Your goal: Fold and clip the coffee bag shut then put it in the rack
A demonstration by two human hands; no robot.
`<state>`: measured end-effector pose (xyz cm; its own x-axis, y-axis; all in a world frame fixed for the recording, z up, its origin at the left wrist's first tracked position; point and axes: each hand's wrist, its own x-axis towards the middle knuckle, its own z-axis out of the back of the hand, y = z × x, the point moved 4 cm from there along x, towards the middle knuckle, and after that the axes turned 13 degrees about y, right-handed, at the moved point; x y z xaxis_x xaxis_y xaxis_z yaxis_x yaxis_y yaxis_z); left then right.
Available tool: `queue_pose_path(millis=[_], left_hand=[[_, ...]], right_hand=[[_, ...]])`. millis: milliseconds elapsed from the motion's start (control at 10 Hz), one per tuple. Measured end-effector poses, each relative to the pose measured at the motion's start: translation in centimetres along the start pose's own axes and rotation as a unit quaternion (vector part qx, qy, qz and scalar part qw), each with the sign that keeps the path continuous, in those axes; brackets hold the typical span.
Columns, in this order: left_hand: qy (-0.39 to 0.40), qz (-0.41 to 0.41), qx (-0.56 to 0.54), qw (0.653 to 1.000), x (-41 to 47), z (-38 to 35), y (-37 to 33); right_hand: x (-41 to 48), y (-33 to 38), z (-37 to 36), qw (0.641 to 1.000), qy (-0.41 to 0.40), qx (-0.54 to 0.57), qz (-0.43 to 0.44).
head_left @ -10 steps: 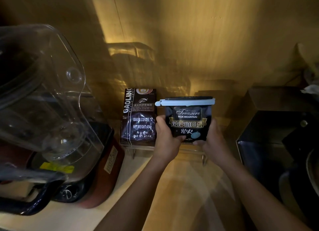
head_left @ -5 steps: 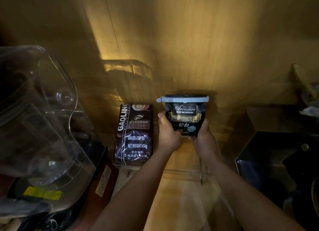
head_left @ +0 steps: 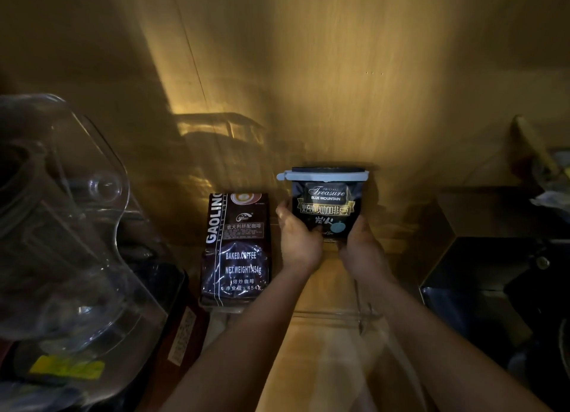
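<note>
A black coffee bag (head_left: 327, 205) marked "Treasure Blue Mountain" stands upright near the wooden back wall, its folded top held by a pale blue clip (head_left: 324, 175). My left hand (head_left: 297, 239) grips its lower left side and my right hand (head_left: 361, 245) grips its lower right side. The bag's bottom is hidden behind my hands. It sits over the right part of a clear acrylic rack (head_left: 333, 314), whose front rail shows below my wrists. A dark brown "Gaolino" coffee bag (head_left: 236, 251) stands in the rack's left part.
A clear plastic blender jug (head_left: 61, 226) on a dark red base (head_left: 182, 328) fills the left side. A dark metal box (head_left: 493, 251) stands to the right. The wooden counter (head_left: 308, 365) runs toward me between my forearms.
Both hands have carried the clipped black bag farther back toward the wall, over the rack beside the brown bag. My view has tilted upward.
</note>
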<state>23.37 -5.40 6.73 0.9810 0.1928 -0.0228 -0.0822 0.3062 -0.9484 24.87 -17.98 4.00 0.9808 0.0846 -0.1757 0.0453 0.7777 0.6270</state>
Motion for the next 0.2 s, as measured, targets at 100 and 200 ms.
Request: queue_pose_path(millis=[100,200], left_hand=[[-0.074,-0.011,0.005,0.997,-1.5,1.1,-1.0],[-0.082,-0.033,0.033,0.996,-2.8,2.2,-2.1]], right_hand=[[-0.2,-0.1,1.2,1.000,0.016,-0.020,-0.017],[-1.0,0.4,2.9,0.999,0.045,-0.008,0.017]])
